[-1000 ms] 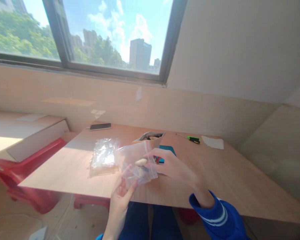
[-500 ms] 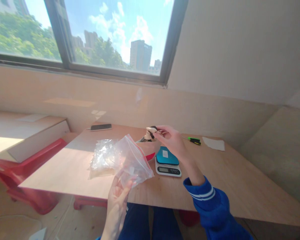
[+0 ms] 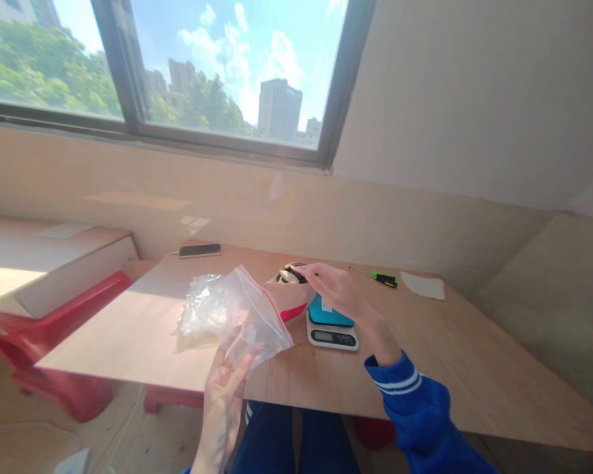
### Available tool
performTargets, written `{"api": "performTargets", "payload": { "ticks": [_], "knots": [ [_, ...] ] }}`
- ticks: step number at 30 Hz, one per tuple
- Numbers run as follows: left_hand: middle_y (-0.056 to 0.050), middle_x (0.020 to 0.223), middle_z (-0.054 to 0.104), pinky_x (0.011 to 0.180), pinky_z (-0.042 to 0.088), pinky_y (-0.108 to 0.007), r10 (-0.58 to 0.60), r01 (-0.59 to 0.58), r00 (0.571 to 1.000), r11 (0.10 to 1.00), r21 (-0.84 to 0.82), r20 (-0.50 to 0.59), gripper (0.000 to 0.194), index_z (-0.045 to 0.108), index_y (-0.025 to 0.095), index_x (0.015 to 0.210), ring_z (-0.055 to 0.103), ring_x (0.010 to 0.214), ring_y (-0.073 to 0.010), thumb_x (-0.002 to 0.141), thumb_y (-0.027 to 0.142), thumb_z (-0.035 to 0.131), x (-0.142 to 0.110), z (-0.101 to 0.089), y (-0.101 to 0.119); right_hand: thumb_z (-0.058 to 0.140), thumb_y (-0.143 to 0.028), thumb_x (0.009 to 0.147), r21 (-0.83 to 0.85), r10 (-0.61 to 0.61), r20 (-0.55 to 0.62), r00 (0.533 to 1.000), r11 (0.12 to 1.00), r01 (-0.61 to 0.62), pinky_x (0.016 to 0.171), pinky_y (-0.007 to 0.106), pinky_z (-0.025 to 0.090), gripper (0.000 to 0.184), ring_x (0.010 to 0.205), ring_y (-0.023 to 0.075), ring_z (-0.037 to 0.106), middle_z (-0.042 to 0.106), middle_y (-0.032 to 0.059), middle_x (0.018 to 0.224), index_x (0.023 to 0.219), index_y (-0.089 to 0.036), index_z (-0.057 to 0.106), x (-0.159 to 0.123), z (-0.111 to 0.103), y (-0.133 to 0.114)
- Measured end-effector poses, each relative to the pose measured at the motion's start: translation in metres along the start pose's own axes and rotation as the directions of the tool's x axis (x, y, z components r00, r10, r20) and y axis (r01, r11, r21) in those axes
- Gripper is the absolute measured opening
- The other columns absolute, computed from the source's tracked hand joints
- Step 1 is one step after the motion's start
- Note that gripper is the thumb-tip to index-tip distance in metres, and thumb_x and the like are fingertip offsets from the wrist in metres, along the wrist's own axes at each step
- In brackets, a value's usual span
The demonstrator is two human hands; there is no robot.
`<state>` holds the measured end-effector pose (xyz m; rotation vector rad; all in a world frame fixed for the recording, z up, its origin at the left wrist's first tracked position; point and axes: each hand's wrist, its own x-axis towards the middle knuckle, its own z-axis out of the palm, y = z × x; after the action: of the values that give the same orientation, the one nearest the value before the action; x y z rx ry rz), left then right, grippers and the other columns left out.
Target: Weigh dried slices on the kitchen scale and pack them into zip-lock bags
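Note:
My left hand (image 3: 228, 372) pinches a clear zip bag (image 3: 257, 319) with a red seal line, held tilted above the table's near part. The bag looks empty. Behind it stands a pale bowl-like container (image 3: 277, 294) with a red patch, full of dark-and-pale dried pieces (image 3: 291, 273), perhaps sliced mushrooms. My right hand (image 3: 337, 288) reaches over the container's right rim, fingers closed together at the pieces; its fingertips partly hide what they grip. Beneath that wrist lies a white kitchen scale (image 3: 333, 338) with a blue-green top; its display reading is too small to make out.
More clear plastic bags (image 3: 197, 316) lie left of the held bag. A phone (image 3: 200, 251) rests near the back left edge. To the right are screwdrivers (image 3: 383, 278) with green and yellow-black handles and a white paper (image 3: 422, 285). A red stool (image 3: 64, 355) stands at left.
My right hand has come down with the dark-and-pale pieces from above the container to its opening. My left hand and the zip bag have shifted slightly left.

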<state>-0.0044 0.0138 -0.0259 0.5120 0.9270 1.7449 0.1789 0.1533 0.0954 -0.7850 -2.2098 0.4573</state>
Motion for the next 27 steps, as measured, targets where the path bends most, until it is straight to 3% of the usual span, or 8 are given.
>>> {"api": "performTargets", "payload": {
  "ticks": [5,10,15,19,21,25,27],
  "knots": [
    [-0.003,0.137,0.057,0.095,0.048,-0.021,-0.008,0.008,1.0,1.0,-0.005,0.003,0.067,0.047,0.033,0.137,0.059,0.119,-0.0193,0.075,0.026,0.073,0.0,-0.003,-0.002,0.046,-0.031,0.096,0.023,-0.039,0.039,0.998,0.999,0.038,0.09,0.03,0.048,0.027,0.106,0.0174,0.063,0.068,0.0055,0.116,0.113,-0.021,0.064,0.001,0.0,-0.003],
    [-0.006,0.135,0.059,0.098,0.047,-0.027,-0.022,0.022,1.0,1.0,-0.01,0.008,0.072,0.044,0.032,0.139,0.059,0.119,-0.0222,0.074,0.026,0.074,0.0,-0.003,-0.002,0.043,-0.027,0.097,-0.155,-0.111,0.149,0.983,0.979,0.134,0.089,0.032,0.046,0.029,0.099,0.0197,0.064,0.072,0.0073,0.102,0.092,-0.017,0.07,0.004,0.007,-0.005],
    [-0.004,0.129,0.063,0.103,0.044,-0.03,-0.015,0.015,1.0,1.0,0.0,0.016,0.068,0.048,0.031,0.136,0.059,0.119,-0.0218,0.073,0.027,0.074,-0.001,0.0,0.0,0.04,-0.028,0.098,-0.273,-0.134,0.23,0.964,0.942,0.196,0.088,0.034,0.044,0.033,0.099,0.0197,0.063,0.073,0.0056,0.104,0.095,-0.02,0.072,0.017,0.015,-0.007],
    [-0.004,0.118,0.07,0.101,0.046,-0.032,-0.031,0.031,1.0,0.999,0.01,-0.006,0.068,0.051,0.03,0.133,0.062,0.114,-0.0234,0.07,0.028,0.076,-0.003,0.003,0.003,0.041,-0.018,0.097,-0.378,-0.162,0.321,0.933,0.882,0.283,0.088,0.034,0.043,0.03,0.097,0.0196,0.062,0.073,0.0069,0.102,0.097,-0.02,0.071,0.03,0.018,-0.013],
    [-0.004,0.114,0.071,0.101,0.046,-0.032,-0.043,0.043,0.999,0.999,0.015,-0.022,0.07,0.052,0.03,0.133,0.064,0.112,-0.0236,0.068,0.028,0.077,-0.004,0.003,0.004,0.041,-0.018,0.097,-0.342,-0.141,0.287,0.948,0.909,0.239,0.087,0.032,0.044,0.029,0.097,0.0188,0.062,0.072,0.0078,0.102,0.098,-0.017,0.07,0.032,0.017,-0.016],
    [-0.004,0.121,0.068,0.102,0.045,-0.031,-0.032,0.032,0.999,0.999,0.004,-0.025,0.068,0.053,0.032,0.132,0.062,0.115,-0.0236,0.068,0.027,0.077,-0.003,0.001,0.006,0.043,-0.025,0.097,-0.23,-0.095,0.054,0.994,0.967,0.105,0.087,0.03,0.044,0.026,0.096,0.0171,0.061,0.071,0.0068,0.099,0.095,-0.017,0.068,0.023,0.016,-0.015],
    [-0.004,0.128,0.064,0.103,0.044,-0.032,-0.011,0.011,1.0,1.0,-0.011,-0.013,0.064,0.054,0.032,0.131,0.059,0.118,-0.0246,0.07,0.028,0.075,-0.003,-0.001,0.006,0.041,-0.026,0.098,-0.28,-0.103,0.043,0.994,0.953,0.111,0.088,0.033,0.043,0.029,0.093,0.018,0.061,0.071,0.0063,0.095,0.09,-0.019,0.068,0.018,0.016,-0.011]
  ]
}}
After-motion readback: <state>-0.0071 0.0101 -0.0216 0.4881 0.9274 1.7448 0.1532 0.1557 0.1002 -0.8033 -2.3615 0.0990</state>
